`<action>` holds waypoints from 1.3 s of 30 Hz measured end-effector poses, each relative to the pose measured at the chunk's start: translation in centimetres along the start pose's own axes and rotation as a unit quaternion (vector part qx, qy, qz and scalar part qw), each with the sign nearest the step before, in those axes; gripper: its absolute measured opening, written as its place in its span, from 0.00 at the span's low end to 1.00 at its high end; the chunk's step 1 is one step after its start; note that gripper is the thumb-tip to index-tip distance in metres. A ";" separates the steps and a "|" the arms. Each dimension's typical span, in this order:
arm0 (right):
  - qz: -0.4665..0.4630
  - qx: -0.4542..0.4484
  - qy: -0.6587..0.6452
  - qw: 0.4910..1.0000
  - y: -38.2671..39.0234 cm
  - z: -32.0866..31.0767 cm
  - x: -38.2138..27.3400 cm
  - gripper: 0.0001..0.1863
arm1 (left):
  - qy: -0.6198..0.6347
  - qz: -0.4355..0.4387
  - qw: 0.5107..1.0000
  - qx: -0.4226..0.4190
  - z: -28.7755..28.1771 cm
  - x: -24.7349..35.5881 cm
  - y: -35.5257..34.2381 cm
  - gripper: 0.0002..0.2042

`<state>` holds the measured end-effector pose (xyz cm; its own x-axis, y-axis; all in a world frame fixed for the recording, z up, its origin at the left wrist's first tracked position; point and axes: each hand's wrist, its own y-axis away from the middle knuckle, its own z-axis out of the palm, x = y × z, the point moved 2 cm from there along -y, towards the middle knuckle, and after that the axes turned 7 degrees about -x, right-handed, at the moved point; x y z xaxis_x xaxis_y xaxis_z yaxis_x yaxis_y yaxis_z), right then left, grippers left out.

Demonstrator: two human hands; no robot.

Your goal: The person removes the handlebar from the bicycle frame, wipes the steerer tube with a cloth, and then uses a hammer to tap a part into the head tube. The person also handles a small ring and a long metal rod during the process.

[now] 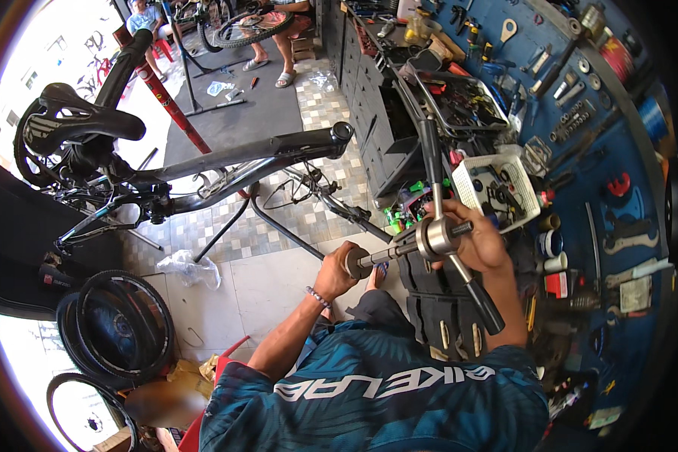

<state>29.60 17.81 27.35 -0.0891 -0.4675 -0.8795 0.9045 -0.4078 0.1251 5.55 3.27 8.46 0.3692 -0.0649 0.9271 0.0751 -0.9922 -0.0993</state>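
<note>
I hold a long metal tool like a headset press in front of my chest. It has a ringed shaft, a thick silver collar and a crossbar with two black grips. My left hand is closed round the disc-shaped left end. On the other side, my right hand is wrapped round the collar, and a dark threaded rod end sticks out there. Ahead and to the left, a dark bicycle frame hangs on a red stand, its open head tube toward the right. Neither hand touches the frame.
On the right are a tool-covered blue pegboard, a white basket of parts and a black drawer cabinet. Tyres lie at lower left, near a clear plastic bag. Two people sit at the back, one by a wheel.
</note>
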 end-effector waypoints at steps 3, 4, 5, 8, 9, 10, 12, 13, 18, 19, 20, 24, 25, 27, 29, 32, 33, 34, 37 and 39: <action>0.008 -0.045 0.200 0.979 -0.7 -2.5 -3.6 0.53 | -0.029 0.001 0.999 0.030 1.4 -0.6 -3.6 0.22; 0.043 -0.046 0.238 0.969 -1.2 -3.7 -5.1 0.52 | -0.041 0.000 0.998 0.042 1.8 -0.7 -5.0 0.22; 0.085 -0.027 0.267 0.960 -1.5 -4.7 -6.3 0.51 | -0.046 -0.023 0.998 0.046 2.3 -0.7 -6.3 0.22; 0.074 -0.004 0.395 0.916 -3.2 -7.3 -9.1 0.41 | -0.055 -0.045 0.996 0.054 3.7 -0.9 -10.1 0.26; 0.071 -0.021 0.436 0.897 -3.8 -8.1 -10.2 0.40 | -0.061 -0.025 0.994 0.092 4.1 -0.7 -11.2 0.22; 0.070 -0.037 0.481 0.873 -4.4 -8.9 -11.5 0.38 | -0.072 -0.025 0.992 0.100 4.5 -0.6 -12.2 0.22; 0.053 -0.076 0.586 0.805 -5.6 -10.0 -13.5 0.35 | -0.093 -0.026 0.988 0.122 4.7 -0.6 -13.8 0.23; 0.033 -0.095 0.627 0.773 -6.2 -10.2 -14.1 0.37 | -0.095 -0.034 0.988 0.118 4.8 -0.6 -14.3 0.23; 0.039 -0.170 0.505 0.846 -9.8 -12.4 -15.8 0.42 | -0.055 -0.035 0.990 0.128 4.0 -0.9 -16.3 0.22; 0.082 -0.145 0.419 0.893 -10.3 -12.8 -15.4 0.43 | -0.048 -0.033 0.991 0.124 3.6 -1.1 -16.4 0.22; 0.142 -0.106 0.324 0.929 -10.5 -13.1 -14.8 0.44 | -0.042 -0.031 0.992 0.118 3.2 -1.3 -16.3 0.23; 0.113 -0.128 0.465 0.869 -12.3 -12.1 -12.9 0.45 | -0.055 -0.034 0.992 0.107 1.4 -2.3 -16.6 0.21; 0.148 -0.104 0.451 0.874 -12.5 -11.8 -12.8 0.45 | -0.043 -0.023 0.993 0.111 1.2 -2.5 -16.5 0.21; 0.141 -0.091 0.529 0.832 -12.8 -10.5 -13.0 0.44 | -0.009 -0.019 0.996 0.085 1.2 -2.7 -16.8 0.22; 0.113 -0.067 0.600 0.789 -12.9 -8.9 -13.6 0.40 | 0.008 -0.023 0.998 0.060 1.3 -2.8 -17.3 0.24; 0.074 -0.027 0.591 0.803 -12.8 -6.3 -15.2 0.37 | 0.015 0.012 0.999 0.036 1.6 -2.9 -18.5 0.24; 0.034 -0.014 0.612 0.790 -12.9 -5.5 -15.9 0.32 | 0.030 0.028 0.999 0.027 1.8 -3.2 -19.1 0.25; 0.031 -0.008 0.613 0.790 -12.8 -4.9 -16.8 0.32 | 0.026 0.050 0.998 0.039 1.8 -3.5 -19.6 0.24; 0.038 0.022 0.596 0.802 -12.2 -3.3 -20.5 0.30 | -0.019 0.082 0.995 0.051 2.0 -5.8 -21.1 0.20; 0.075 0.041 0.548 0.832 -11.5 -2.4 -23.6 0.28 | -0.018 0.115 0.991 0.061 2.2 -8.0 -21.4 0.17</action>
<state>22.27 35.43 45.55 0.4975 0.4600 -0.7354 0.8352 -0.4830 0.2629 2.99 25.22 2.39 0.4227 -0.2823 0.8612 0.0946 -0.9313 -0.3518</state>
